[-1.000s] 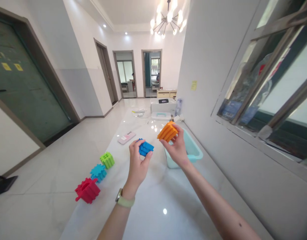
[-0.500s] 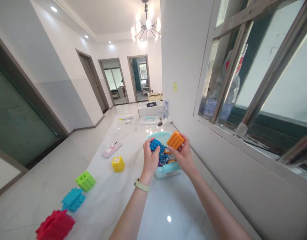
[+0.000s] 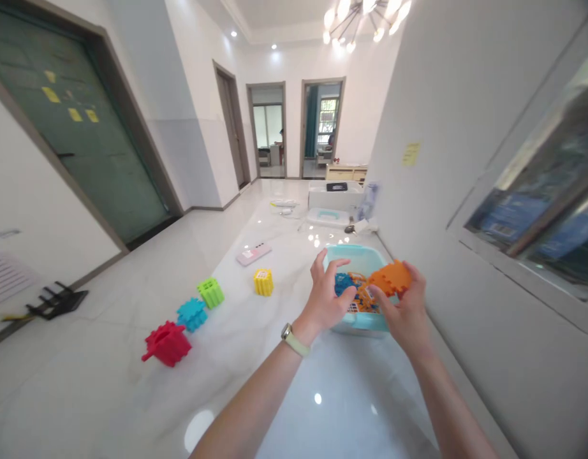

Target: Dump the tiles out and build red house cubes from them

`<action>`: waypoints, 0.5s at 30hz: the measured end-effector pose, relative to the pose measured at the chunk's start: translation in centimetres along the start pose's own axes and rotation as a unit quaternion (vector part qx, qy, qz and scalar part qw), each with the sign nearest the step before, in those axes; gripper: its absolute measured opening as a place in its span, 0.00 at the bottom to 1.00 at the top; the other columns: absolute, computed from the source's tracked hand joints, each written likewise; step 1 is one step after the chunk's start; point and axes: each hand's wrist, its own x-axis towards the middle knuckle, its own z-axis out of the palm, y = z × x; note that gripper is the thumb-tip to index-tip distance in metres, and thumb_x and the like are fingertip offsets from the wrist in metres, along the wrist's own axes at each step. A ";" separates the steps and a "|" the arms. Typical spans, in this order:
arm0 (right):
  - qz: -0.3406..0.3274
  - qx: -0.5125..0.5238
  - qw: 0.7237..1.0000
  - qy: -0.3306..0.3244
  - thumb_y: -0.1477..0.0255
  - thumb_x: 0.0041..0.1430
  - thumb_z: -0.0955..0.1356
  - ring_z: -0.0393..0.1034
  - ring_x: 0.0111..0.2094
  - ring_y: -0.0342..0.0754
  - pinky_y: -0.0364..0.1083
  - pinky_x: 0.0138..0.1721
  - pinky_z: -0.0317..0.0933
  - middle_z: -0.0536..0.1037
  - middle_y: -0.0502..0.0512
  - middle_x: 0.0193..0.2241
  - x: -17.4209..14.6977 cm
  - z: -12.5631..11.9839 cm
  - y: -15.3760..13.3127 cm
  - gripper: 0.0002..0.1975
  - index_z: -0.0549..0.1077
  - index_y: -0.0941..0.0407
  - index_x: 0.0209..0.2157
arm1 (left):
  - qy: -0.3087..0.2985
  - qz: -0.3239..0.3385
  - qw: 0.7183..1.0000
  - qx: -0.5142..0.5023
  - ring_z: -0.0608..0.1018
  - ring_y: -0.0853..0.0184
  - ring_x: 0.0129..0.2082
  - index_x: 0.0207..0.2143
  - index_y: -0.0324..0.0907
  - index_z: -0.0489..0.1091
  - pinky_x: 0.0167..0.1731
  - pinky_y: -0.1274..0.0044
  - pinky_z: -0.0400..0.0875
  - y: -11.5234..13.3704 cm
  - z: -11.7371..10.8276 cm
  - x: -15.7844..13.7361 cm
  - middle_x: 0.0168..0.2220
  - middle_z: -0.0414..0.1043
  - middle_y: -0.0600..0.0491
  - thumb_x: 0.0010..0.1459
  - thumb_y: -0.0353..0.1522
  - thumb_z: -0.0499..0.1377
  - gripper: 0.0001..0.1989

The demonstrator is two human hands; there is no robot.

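My right hand (image 3: 409,319) grips an orange ridged plastic block (image 3: 392,277) over the right side of a pale turquoise box (image 3: 358,320). My left hand (image 3: 325,299), with a watch on its wrist, is at the box's left edge. Its thumb and fingers are spread, with nothing held between them. Inside the box lie loose blue pieces (image 3: 342,282) and orange pieces beneath my hands; part of the contents is hidden. To the left stand a yellow block (image 3: 263,282), a green block (image 3: 211,292), a blue block (image 3: 192,314) and a red block (image 3: 168,344).
A pink phone (image 3: 254,254) lies on the white glossy table (image 3: 256,382) behind the yellow block. Farther back are a turquoise-handled lid (image 3: 328,218), a white box (image 3: 335,196) and cables (image 3: 284,207). The wall (image 3: 432,210) runs along the right side.
My left hand has let go of a blue block and opened. The orange block has turned in my right hand. The view has swung left, so everything appears shifted right.
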 end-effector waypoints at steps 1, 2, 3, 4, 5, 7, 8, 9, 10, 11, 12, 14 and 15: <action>-0.027 -0.038 0.999 -0.002 0.58 0.55 0.71 0.54 0.63 0.63 0.65 0.61 0.52 0.56 0.67 0.62 0.0 0.0 0.0 0.42 0.50 0.56 0.65 | 0.032 -0.007 0.999 0.037 0.44 0.53 0.69 0.57 0.49 0.61 0.65 0.60 0.47 -0.6 -1.1 -0.4 0.67 0.39 0.46 0.55 0.30 0.60 0.26; -0.057 -0.069 0.996 -0.006 0.57 0.56 0.70 0.49 0.65 0.64 0.66 0.62 0.48 0.53 0.68 0.63 0.0 0.1 -0.1 0.44 0.48 0.56 0.66 | 0.074 -0.017 0.994 0.081 0.45 0.53 0.69 0.57 0.48 0.60 0.65 0.60 0.47 -1.5 -2.4 -0.7 0.67 0.38 0.46 0.54 0.30 0.61 0.28; -0.083 -0.092 0.992 -0.013 0.57 0.56 0.69 0.44 0.66 0.64 0.68 0.63 0.45 0.51 0.68 0.65 0.0 0.3 -0.2 0.45 0.46 0.57 0.67 | 0.119 -0.032 0.984 0.129 0.46 0.52 0.69 0.58 0.48 0.59 0.64 0.59 0.47 -2.7 -3.6 -1.2 0.67 0.38 0.45 0.54 0.30 0.61 0.29; -0.102 -0.106 0.989 -0.017 0.57 0.57 0.69 0.41 0.67 0.65 0.68 0.63 0.43 0.49 0.69 0.65 -0.1 0.4 -0.4 0.45 0.44 0.57 0.67 | 0.167 -0.053 0.968 0.177 0.47 0.51 0.68 0.58 0.47 0.58 0.64 0.58 0.47 -4.0 -4.9 -1.6 0.67 0.37 0.44 0.53 0.30 0.62 0.31; -0.114 -0.115 0.987 -0.020 0.57 0.57 0.68 0.40 0.67 0.65 0.69 0.63 0.43 0.48 0.69 0.66 -0.2 0.6 -0.6 0.45 0.44 0.58 0.67 | 0.200 -0.075 0.952 0.221 0.48 0.50 0.68 0.59 0.47 0.57 0.64 0.57 0.47 -5.6 -6.0 -2.0 0.67 0.37 0.44 0.52 0.30 0.63 0.32; -0.110 -0.114 0.987 -0.012 0.58 0.58 0.68 0.43 0.66 0.65 0.70 0.62 0.45 0.49 0.68 0.65 -0.4 0.9 -0.9 0.43 0.46 0.57 0.67 | 0.210 -0.135 0.929 0.273 0.50 0.45 0.67 0.59 0.49 0.58 0.62 0.53 0.50 -8.8 -7.7 -2.9 0.67 0.37 0.43 0.49 0.33 0.67 0.35; -0.098 -0.103 0.990 0.003 0.59 0.58 0.68 0.47 0.65 0.65 0.69 0.60 0.49 0.51 0.68 0.64 -0.5 0.9 -1.0 0.41 0.48 0.56 0.67 | 0.196 -0.160 0.925 0.284 0.50 0.43 0.66 0.58 0.50 0.59 0.60 0.51 0.52 -10.3 -8.2 -3.3 0.67 0.38 0.43 0.48 0.33 0.68 0.35; -0.086 -0.087 0.992 0.023 0.61 0.58 0.68 0.52 0.63 0.64 0.68 0.58 0.54 0.53 0.68 0.63 -0.6 0.9 -1.0 0.39 0.49 0.55 0.66 | 0.174 -0.172 0.925 0.290 0.51 0.42 0.65 0.57 0.51 0.62 0.60 0.50 0.54 -11.7 -8.6 -3.6 0.67 0.39 0.44 0.49 0.32 0.67 0.32; -0.077 -0.068 0.993 0.051 0.63 0.58 0.68 0.58 0.60 0.62 0.66 0.56 0.59 0.55 0.67 0.62 -0.6 0.7 -0.9 0.38 0.50 0.55 0.65 | 0.148 -0.171 0.930 0.288 0.54 0.42 0.65 0.55 0.51 0.64 0.59 0.51 0.55 -12.8 -8.7 -3.9 0.67 0.40 0.46 0.51 0.30 0.66 0.29; -0.073 -0.053 0.993 0.079 0.65 0.57 0.68 0.62 0.56 0.60 0.64 0.53 0.62 0.57 0.67 0.60 -0.6 0.4 -0.7 0.36 0.52 0.55 0.64 | 0.138 -0.164 0.936 0.280 0.58 0.45 0.63 0.55 0.50 0.64 0.60 0.54 0.57 -13.8 -8.7 -4.1 0.66 0.42 0.46 0.51 0.28 0.64 0.28; -0.074 -0.046 0.990 0.106 0.67 0.57 0.68 0.65 0.54 0.58 0.62 0.51 0.64 0.59 0.66 0.58 -0.5 0.0 -0.4 0.34 0.55 0.55 0.63 | 0.129 -0.157 0.941 0.272 0.65 0.50 0.60 0.55 0.49 0.65 0.58 0.58 0.62 -14.5 -8.6 -4.2 0.65 0.42 0.46 0.51 0.25 0.63 0.28; -0.081 -0.067 0.983 0.148 0.69 0.55 0.68 0.65 0.52 0.58 0.60 0.49 0.65 0.64 0.66 0.55 -0.4 -1.0 0.4 0.29 0.62 0.57 0.58 | 0.112 -0.140 0.951 0.252 0.72 0.57 0.53 0.54 0.47 0.66 0.56 0.64 0.67 -15.4 -8.4 -4.2 0.64 0.43 0.45 0.53 0.22 0.59 0.26; -0.076 -0.083 0.981 0.160 0.69 0.55 0.68 0.65 0.51 0.58 0.59 0.49 0.65 0.66 0.66 0.53 -0.4 -1.5 0.9 0.25 0.65 0.57 0.55 | 0.105 -0.134 0.955 0.241 0.74 0.58 0.51 0.54 0.47 0.66 0.55 0.65 0.68 -15.6 -8.4 -4.0 0.64 0.44 0.45 0.53 0.21 0.58 0.26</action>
